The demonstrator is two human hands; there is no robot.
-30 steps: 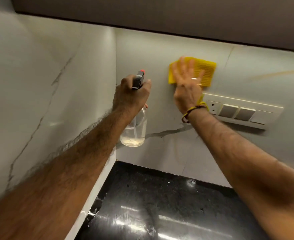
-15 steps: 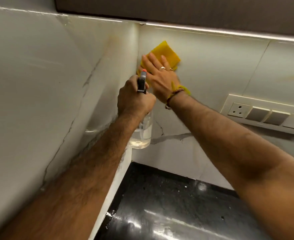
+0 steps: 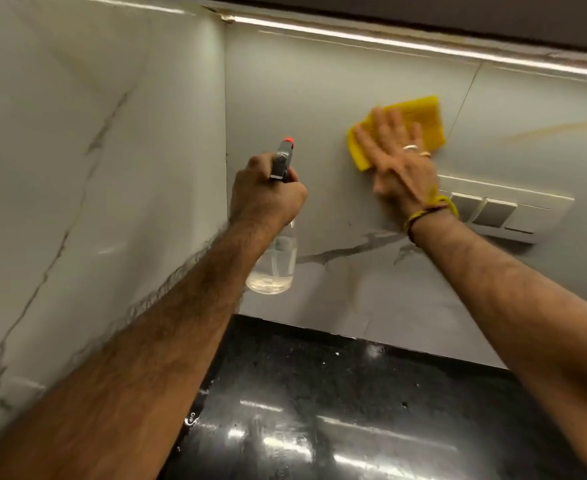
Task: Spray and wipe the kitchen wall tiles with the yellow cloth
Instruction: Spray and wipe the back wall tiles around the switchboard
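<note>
My right hand [image 3: 401,157] lies flat with fingers spread on the yellow cloth [image 3: 420,116], pressing it against the back wall tiles [image 3: 319,98] just above and left of the switch plate. My left hand [image 3: 264,199] grips the neck of a clear spray bottle [image 3: 274,268] with a grey head and red nozzle, held upright in front of the wall near the corner. The bottle holds a little clear liquid at its bottom.
A cream switch plate [image 3: 513,213] with several switches is mounted on the back wall right of my right hand. White marble-veined tiles cover the left wall [image 3: 77,168]. A glossy black countertop [image 3: 319,410] lies below. A light strip [image 3: 423,46] runs under the dark cabinet above.
My right hand has slid the cloth from the wall corner to the right, toward the switch plate. The left hand with the bottle has stayed nearly in place.
</note>
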